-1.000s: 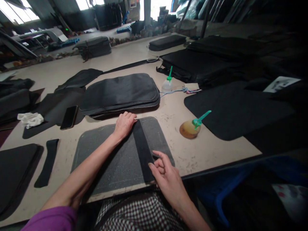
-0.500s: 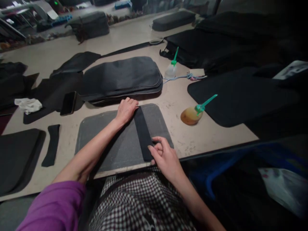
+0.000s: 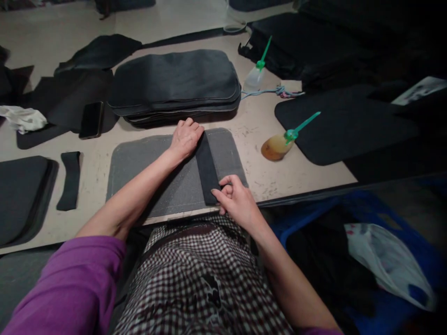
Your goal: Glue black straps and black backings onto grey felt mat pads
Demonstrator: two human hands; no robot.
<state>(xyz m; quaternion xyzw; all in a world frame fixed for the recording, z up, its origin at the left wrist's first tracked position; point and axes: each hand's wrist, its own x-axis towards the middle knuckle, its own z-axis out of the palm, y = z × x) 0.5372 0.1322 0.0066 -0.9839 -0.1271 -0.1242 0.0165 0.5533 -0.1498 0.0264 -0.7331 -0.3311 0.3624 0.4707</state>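
A black fabric strip (image 3: pixel 208 174) lies lengthwise across a grey rounded panel (image 3: pixel 164 181) at the table's front edge. At the strip's far end, my left hand (image 3: pixel 186 138) is closed on it, its fingertips partly hidden from me. My right hand (image 3: pixel 237 201) pinches the strip's right edge near its close end, with thumb and forefinger bent. Beyond the left hand sits a stack of black rounded panels (image 3: pixel 174 79). To the right of the grey panel, a bottle of amber liquid with a green nozzle (image 3: pixel 275 147) leans on the table.
A second green-nozzled bottle (image 3: pixel 254 78) stands farther back beside a blue cord (image 3: pixel 261 92). At left are a phone (image 3: pixel 91 120), a white cloth (image 3: pixel 23 118), a short black strip (image 3: pixel 70 181) and stacked dark panels (image 3: pixel 21 200). Below the table's right edge is a blue crate (image 3: pixel 391 216).
My view has tilted downward, so the table things sit higher in the picture. Both hands keep their places on the strip, the right fingers slightly farther over its edge.
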